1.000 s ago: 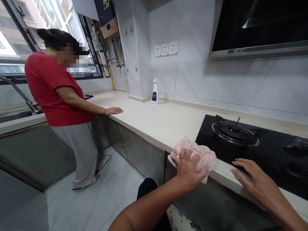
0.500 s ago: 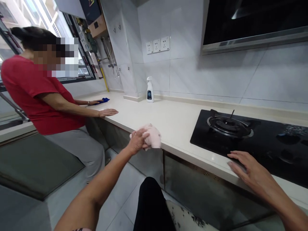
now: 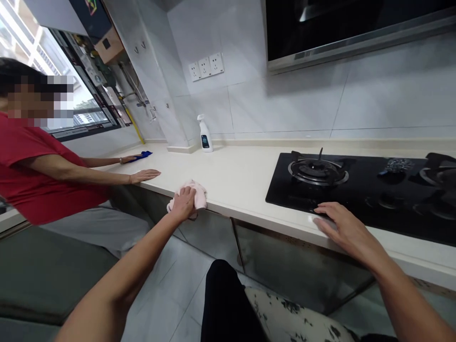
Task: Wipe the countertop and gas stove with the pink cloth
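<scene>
My left hand [image 3: 183, 202] is closed on a pink cloth [image 3: 198, 194] and presses it against the front edge of the cream countertop [image 3: 235, 178]. My right hand [image 3: 338, 227] lies flat with fingers spread on the counter's front strip, touching the near edge of the black gas hob [image 3: 359, 187]. Nothing is in it.
Another person in a red shirt [image 3: 32, 175] stands at the left, one hand [image 3: 144, 175] flat on the counter and the other on a blue cloth [image 3: 142, 155]. A white spray bottle [image 3: 205, 134] stands by the back wall. Wall sockets [image 3: 205, 67] and a range hood [image 3: 356, 28] are above.
My left hand has slid the pink cloth leftward along the counter's front edge, away from the hob. My right hand has stayed by the hob. The view has shifted right.
</scene>
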`<state>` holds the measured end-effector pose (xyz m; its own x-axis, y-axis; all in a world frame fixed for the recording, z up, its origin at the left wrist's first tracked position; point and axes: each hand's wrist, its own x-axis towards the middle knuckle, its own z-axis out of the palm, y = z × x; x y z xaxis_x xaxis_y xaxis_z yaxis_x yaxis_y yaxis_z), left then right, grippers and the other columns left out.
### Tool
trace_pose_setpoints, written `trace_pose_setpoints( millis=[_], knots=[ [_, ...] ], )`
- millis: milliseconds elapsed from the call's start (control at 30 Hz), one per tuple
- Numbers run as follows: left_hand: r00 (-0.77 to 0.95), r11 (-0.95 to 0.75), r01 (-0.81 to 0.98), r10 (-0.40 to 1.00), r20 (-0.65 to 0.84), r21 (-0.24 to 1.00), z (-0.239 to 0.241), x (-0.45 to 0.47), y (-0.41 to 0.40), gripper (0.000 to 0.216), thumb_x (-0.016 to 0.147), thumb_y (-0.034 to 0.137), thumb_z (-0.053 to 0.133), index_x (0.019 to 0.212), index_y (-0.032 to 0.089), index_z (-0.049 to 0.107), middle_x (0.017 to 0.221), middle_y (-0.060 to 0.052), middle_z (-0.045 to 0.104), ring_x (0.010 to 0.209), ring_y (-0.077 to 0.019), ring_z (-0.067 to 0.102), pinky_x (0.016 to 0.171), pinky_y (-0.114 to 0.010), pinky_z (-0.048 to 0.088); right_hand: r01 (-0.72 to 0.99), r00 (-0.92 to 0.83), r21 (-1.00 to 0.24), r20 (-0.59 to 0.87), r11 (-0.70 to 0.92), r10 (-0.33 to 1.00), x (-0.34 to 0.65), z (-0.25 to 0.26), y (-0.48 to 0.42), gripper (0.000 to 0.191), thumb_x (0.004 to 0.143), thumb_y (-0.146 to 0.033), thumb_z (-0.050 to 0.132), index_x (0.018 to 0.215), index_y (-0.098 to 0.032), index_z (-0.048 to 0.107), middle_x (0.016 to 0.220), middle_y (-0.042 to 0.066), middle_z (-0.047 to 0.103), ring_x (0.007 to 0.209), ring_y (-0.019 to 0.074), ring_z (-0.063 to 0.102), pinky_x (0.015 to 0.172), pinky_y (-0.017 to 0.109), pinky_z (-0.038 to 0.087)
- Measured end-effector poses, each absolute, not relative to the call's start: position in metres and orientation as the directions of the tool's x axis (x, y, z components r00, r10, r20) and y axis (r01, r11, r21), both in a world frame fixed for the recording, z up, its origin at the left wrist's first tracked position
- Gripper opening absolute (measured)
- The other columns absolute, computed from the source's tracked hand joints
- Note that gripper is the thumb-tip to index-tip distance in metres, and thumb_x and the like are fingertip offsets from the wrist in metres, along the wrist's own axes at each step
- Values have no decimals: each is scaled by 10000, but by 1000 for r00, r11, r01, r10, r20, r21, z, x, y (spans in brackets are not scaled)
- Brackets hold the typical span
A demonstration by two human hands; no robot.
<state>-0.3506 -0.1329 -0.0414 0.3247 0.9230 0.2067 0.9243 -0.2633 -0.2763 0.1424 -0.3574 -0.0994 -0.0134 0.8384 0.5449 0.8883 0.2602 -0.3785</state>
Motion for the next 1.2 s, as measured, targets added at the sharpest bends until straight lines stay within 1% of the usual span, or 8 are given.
trace_pose_setpoints(
  millis=[200,400,500,633,733,833,1033,1200],
  knots=[
    [614,-530,771,766,191,-353,-49,-265,-183,568,789,330,792,1287,163,577,1350,-204,585,1275,-392,495,1057,-557,383,878,16,-408,544,248,839,138,-93,-358,373,1037,-519,479,1175,-232,672,1293,121,653,1221,306,619,1071,496,494],
    [808,-750,589,563,176,-301,-65,-162,-243,681,809,481,831,1347,161,563,1347,-176,589,1255,-362,499,1100,-579,368,846,56,-481,509,230,859,137,-85,-361,419,1069,-549,390,1125,-261,689,1230,91,696,1186,285,637,1081,476,489],
    [854,-798,516,449,262,-312,-78,-115,-268,614,868,484,777,1347,157,575,1333,-170,591,1262,-361,490,1079,-590,391,822,90,-527,494,215,865,138,-82,-362,449,1064,-580,379,1166,-270,687,1222,86,708,1163,288,650,1068,481,506],
    [882,-832,397,229,413,-387,-95,-63,-302,272,1034,311,526,1243,195,656,1288,-152,614,1230,-343,516,1005,-588,437,811,74,-535,498,239,864,143,-84,-363,511,1048,-617,360,1182,-244,684,1215,113,713,1153,312,658,1062,523,514],
    [845,-821,382,124,520,-425,-98,-41,-322,304,1064,269,434,1230,206,681,1302,-152,613,1216,-336,530,1017,-591,423,796,89,-557,493,235,865,150,-88,-364,506,1057,-596,335,1217,-254,673,1255,100,700,1153,296,664,1030,489,530],
    [841,-827,385,130,525,-411,-91,-41,-329,312,1060,260,439,1253,193,675,1314,-159,595,1199,-323,536,1030,-572,414,801,126,-555,523,225,843,157,-91,-367,461,1062,-565,357,1200,-269,682,1283,84,683,1167,283,659,1030,464,518],
    [895,-951,263,178,409,-161,-68,-69,-315,364,973,322,624,1288,143,658,1334,-190,601,1240,-330,543,1010,-543,470,858,83,-398,730,323,678,126,-82,-375,371,1048,-529,452,1128,-262,697,1211,107,686,1175,311,618,1057,524,462],
    [918,-975,72,148,368,212,-42,-109,-296,329,983,213,563,1281,158,689,1379,-144,655,1271,-257,604,1061,-400,513,845,-114,-336,647,416,754,70,-86,-367,454,1071,-535,406,1368,-236,575,1305,124,672,1173,298,614,1030,501,481]
  ],
)
